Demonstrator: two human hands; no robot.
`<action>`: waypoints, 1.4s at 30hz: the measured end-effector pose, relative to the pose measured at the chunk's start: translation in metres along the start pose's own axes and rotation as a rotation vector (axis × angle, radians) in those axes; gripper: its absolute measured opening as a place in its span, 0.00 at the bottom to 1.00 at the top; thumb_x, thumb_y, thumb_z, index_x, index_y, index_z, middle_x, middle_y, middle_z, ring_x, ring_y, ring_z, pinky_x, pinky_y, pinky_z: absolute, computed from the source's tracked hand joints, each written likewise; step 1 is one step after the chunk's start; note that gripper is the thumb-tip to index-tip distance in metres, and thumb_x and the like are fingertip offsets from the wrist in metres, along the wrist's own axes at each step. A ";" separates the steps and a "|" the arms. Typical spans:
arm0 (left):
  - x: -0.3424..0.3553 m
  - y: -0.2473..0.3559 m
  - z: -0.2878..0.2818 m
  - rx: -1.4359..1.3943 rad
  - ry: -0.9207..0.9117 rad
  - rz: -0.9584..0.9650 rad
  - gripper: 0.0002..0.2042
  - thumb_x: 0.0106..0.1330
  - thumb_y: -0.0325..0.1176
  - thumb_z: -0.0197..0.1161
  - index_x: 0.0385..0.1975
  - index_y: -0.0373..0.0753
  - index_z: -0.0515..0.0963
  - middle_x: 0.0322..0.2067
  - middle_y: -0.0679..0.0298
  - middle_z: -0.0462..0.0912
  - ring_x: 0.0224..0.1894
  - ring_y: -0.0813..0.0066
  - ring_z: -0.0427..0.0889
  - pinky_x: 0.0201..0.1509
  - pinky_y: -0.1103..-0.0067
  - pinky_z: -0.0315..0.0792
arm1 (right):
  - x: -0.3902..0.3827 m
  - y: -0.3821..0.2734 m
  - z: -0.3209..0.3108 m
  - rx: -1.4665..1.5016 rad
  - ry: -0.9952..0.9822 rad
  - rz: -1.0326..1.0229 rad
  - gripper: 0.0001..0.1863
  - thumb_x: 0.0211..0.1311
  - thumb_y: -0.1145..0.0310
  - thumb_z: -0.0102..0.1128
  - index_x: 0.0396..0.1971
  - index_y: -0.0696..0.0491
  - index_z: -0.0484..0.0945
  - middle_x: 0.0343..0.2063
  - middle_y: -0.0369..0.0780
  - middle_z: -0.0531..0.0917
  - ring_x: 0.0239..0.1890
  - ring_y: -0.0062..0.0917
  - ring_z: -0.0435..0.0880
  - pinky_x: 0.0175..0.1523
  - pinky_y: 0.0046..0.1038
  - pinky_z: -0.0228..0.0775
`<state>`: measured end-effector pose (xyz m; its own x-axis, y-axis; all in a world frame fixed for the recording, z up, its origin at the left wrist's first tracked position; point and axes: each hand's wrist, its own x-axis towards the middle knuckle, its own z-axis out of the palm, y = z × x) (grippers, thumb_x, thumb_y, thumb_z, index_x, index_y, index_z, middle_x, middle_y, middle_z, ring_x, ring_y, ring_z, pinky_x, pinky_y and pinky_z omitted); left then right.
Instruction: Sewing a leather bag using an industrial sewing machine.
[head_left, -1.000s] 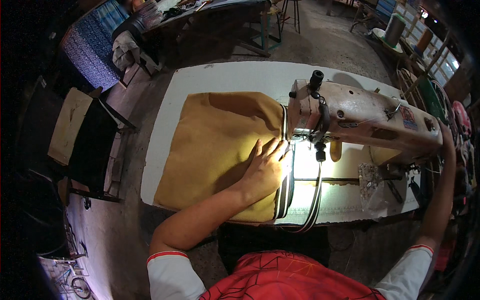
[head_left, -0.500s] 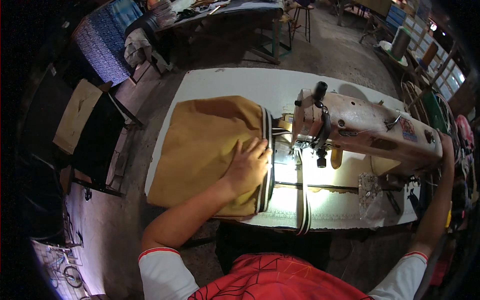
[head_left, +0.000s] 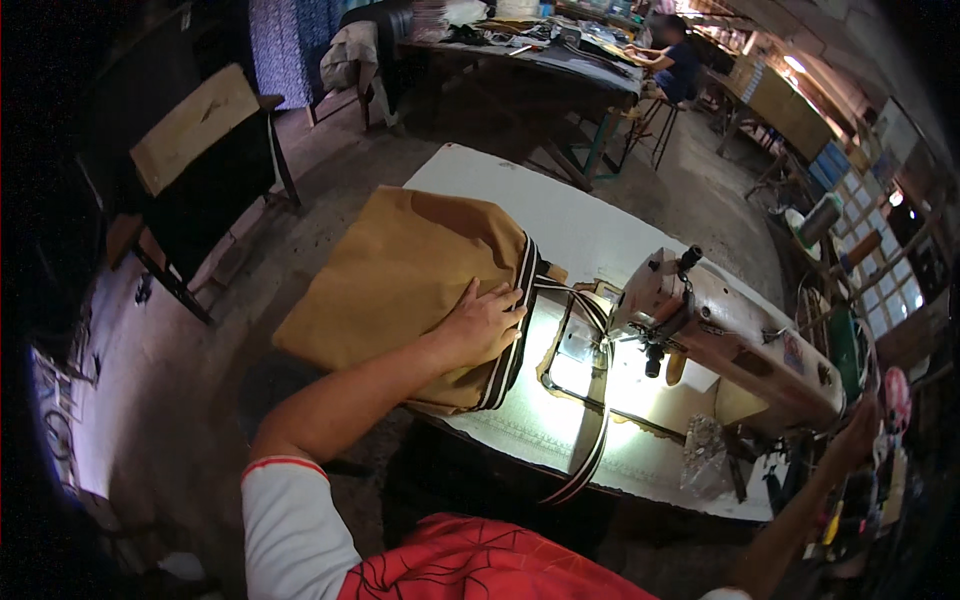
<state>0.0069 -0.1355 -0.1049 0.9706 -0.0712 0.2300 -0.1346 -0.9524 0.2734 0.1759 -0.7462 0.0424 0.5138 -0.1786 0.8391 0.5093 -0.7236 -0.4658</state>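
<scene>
My left hand (head_left: pixel 485 322) lies flat with fingers spread on a tan fabric piece (head_left: pixel 400 265), right beside the black-and-white striped webbing (head_left: pixel 517 320) along its edge. The webbing runs on from the fabric under the head of the cream sewing machine (head_left: pixel 740 335), and a loop of it hangs over the table's near edge (head_left: pixel 590 450). My right hand (head_left: pixel 862 430) reaches to the far right end of the machine in dim light, and its grip is unclear. The fabric overhangs the left side of the white table (head_left: pixel 560 210).
A dark chair with a tan board (head_left: pixel 190 135) stands to the left on the concrete floor. Another person (head_left: pixel 680 60) sits at a cluttered table at the back. A thread cone (head_left: pixel 820 218) and shelves crowd the right. A clear plastic bag (head_left: pixel 705 450) lies by the machine.
My left hand and the tan fabric have slid left, away from the needle, drawing the striped webbing out behind. The view has swung so the machine sits further right.
</scene>
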 end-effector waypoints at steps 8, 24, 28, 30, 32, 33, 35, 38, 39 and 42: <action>0.087 -0.003 -0.045 -0.036 -0.243 -0.118 0.23 0.61 0.39 0.65 0.56 0.38 0.75 0.61 0.54 0.70 0.64 0.56 0.67 0.68 0.59 0.61 | -0.199 -0.211 0.059 0.069 -0.789 -0.131 0.14 0.55 0.81 0.63 0.43 0.59 0.79 0.45 0.46 0.81 0.48 0.40 0.80 0.52 0.35 0.72; 0.122 -0.059 -0.001 -0.220 -0.018 -0.053 0.30 0.49 0.43 0.75 0.56 0.46 0.77 0.54 0.63 0.73 0.62 0.63 0.66 0.70 0.64 0.52 | -0.179 -0.096 -0.025 -0.441 -0.451 0.236 0.17 0.74 0.69 0.46 0.59 0.55 0.72 0.56 0.47 0.73 0.59 0.43 0.72 0.59 0.46 0.71; 0.122 -0.058 -0.007 -0.258 -0.031 -0.114 0.30 0.48 0.44 0.76 0.54 0.48 0.79 0.55 0.63 0.71 0.64 0.61 0.64 0.71 0.64 0.53 | -0.199 -0.041 -0.035 -0.463 -0.694 0.634 0.21 0.72 0.71 0.49 0.62 0.57 0.67 0.57 0.49 0.72 0.62 0.45 0.69 0.63 0.43 0.67; 0.117 -0.055 -0.012 -0.246 -0.045 -0.100 0.27 0.48 0.43 0.76 0.52 0.48 0.80 0.54 0.64 0.72 0.63 0.61 0.64 0.70 0.65 0.54 | -0.212 -0.034 -0.039 -0.575 -0.741 0.480 0.21 0.71 0.73 0.51 0.62 0.58 0.67 0.58 0.49 0.71 0.61 0.45 0.69 0.64 0.41 0.66; 0.114 -0.055 -0.016 -0.236 -0.057 -0.093 0.25 0.48 0.43 0.76 0.49 0.47 0.82 0.53 0.64 0.72 0.63 0.61 0.64 0.70 0.65 0.55 | -0.207 -0.046 -0.031 -0.676 -0.777 0.347 0.21 0.68 0.77 0.53 0.59 0.61 0.68 0.57 0.48 0.71 0.57 0.45 0.72 0.62 0.39 0.66; 0.113 -0.056 -0.014 -0.236 -0.037 -0.068 0.23 0.48 0.42 0.76 0.46 0.45 0.82 0.51 0.63 0.73 0.61 0.62 0.66 0.68 0.65 0.58 | -0.204 -0.042 -0.029 -0.672 -0.778 0.336 0.21 0.68 0.77 0.53 0.59 0.61 0.68 0.57 0.48 0.71 0.57 0.45 0.72 0.62 0.39 0.66; 0.112 -0.058 -0.013 -0.238 -0.007 -0.045 0.22 0.47 0.40 0.77 0.43 0.43 0.83 0.50 0.63 0.74 0.60 0.62 0.68 0.67 0.65 0.61 | -0.201 -0.025 -0.028 -0.617 -0.811 0.274 0.19 0.67 0.78 0.53 0.57 0.61 0.70 0.51 0.47 0.74 0.51 0.41 0.75 0.58 0.35 0.69; 0.111 -0.063 -0.010 -0.318 0.010 -0.038 0.19 0.48 0.35 0.76 0.42 0.41 0.82 0.49 0.63 0.75 0.59 0.62 0.69 0.66 0.68 0.63 | -0.205 0.015 -0.037 -0.248 -0.714 0.466 0.17 0.67 0.77 0.52 0.55 0.60 0.71 0.44 0.46 0.75 0.47 0.35 0.77 0.53 0.30 0.70; 0.110 -0.066 -0.008 -0.362 0.035 -0.012 0.18 0.49 0.31 0.75 0.42 0.41 0.82 0.49 0.63 0.75 0.58 0.61 0.70 0.65 0.69 0.65 | -0.203 0.023 -0.043 -0.245 -0.716 0.457 0.17 0.67 0.77 0.52 0.55 0.60 0.71 0.44 0.46 0.75 0.47 0.35 0.77 0.53 0.30 0.70; 0.108 -0.072 -0.004 -0.425 0.067 0.011 0.16 0.50 0.26 0.72 0.41 0.40 0.82 0.48 0.61 0.76 0.57 0.60 0.71 0.64 0.70 0.66 | -0.213 0.029 -0.065 -0.316 -0.698 0.305 0.17 0.71 0.75 0.47 0.57 0.58 0.70 0.40 0.39 0.76 0.35 0.23 0.73 0.40 0.27 0.68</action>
<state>0.1212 -0.0732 -0.0963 0.9553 -0.0482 0.2916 -0.2291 -0.7440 0.6277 0.0365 -0.7728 -0.1314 0.9619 -0.0175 0.2727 0.1133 -0.8826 -0.4563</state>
